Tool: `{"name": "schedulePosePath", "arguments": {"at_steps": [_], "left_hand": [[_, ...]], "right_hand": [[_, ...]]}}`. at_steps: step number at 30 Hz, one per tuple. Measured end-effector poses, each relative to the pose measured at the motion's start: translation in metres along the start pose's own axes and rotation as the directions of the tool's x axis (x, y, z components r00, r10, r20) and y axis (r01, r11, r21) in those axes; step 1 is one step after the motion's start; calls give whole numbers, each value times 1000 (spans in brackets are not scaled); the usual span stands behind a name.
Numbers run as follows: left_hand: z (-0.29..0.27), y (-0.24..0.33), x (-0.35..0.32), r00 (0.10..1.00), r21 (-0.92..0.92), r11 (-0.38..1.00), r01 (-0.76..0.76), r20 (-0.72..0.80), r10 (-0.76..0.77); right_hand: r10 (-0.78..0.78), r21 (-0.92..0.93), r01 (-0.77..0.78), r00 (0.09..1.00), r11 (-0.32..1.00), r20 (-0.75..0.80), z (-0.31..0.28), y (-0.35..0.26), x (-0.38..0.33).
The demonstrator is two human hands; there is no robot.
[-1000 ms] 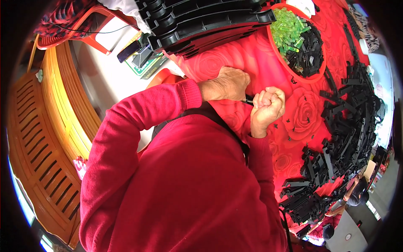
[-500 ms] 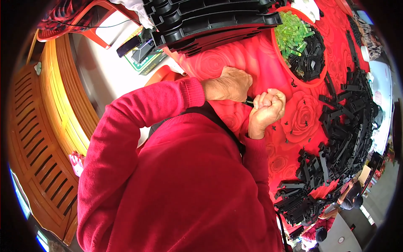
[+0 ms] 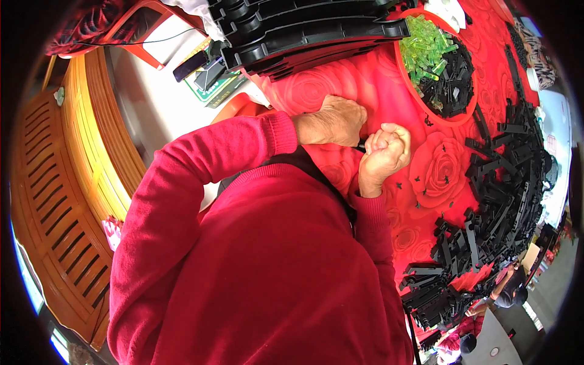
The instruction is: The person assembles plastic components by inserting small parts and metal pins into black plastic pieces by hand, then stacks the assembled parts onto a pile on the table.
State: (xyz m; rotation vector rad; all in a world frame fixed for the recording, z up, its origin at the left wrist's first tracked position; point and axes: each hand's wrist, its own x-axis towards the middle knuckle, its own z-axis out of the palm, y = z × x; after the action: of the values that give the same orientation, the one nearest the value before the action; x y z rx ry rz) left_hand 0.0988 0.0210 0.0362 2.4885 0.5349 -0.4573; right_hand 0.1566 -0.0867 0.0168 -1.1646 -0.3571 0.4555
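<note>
Both my hands are closed close together over the red rose-patterned tablecloth [image 3: 304, 88]. My left hand [image 3: 344, 118] shows its back, the fingers curled under and mostly hidden. To its right, my right hand [image 3: 385, 151] makes a fist with the thumb on top. A short dark end of a black plastic part [image 3: 362, 146] shows in the gap between the two hands, and the rest of it is covered by fingers. Up and to the right stands a red basin [image 3: 449, 123] with translucent green tubes [image 3: 423, 48] and small black pieces [image 3: 450, 85].
Stacked black plastic trays [image 3: 304, 39] stand at the far side. A big heap of black plastic parts [image 3: 505, 182] spreads along the right. Tiny black bits [image 3: 447, 179] dot the cloth. A wooden bench [image 3: 67, 207] is at left; other people [image 3: 511, 292] sit at lower right.
My right hand has shifted slightly up and to the left, and less of the black part shows between the hands. My left hand is nearly still.
</note>
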Motion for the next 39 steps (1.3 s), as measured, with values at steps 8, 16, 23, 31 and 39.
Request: {"name": "schedulePosePath", "arguments": {"at_steps": [8, 16, 23, 31, 39], "left_hand": [[-5, 3, -3, 998, -34, 999, 36, 48, -35], [1, -5, -1, 998, 5, 1000, -21, -58, 21], [1, -4, -8, 997, -47, 997, -55, -63, 52], [29, -15, -23, 906, -98, 975, -201, -398, 146], [24, -22, -44, 879, -111, 953, -283, -428, 211]], "right_hand": [[-91, 216, 89, 996, 972, -1, -13, -7, -9], [-44, 129, 30, 993, 991, 106, -10, -1, -5], [-51, 162, 30, 990, 986, 129, -14, -2, -6], [-60, 444, -13, 987, 896, 150, -48, -37, 7], [-55, -358, -50, 959, 932, -277, -117, -58, 35]]}}
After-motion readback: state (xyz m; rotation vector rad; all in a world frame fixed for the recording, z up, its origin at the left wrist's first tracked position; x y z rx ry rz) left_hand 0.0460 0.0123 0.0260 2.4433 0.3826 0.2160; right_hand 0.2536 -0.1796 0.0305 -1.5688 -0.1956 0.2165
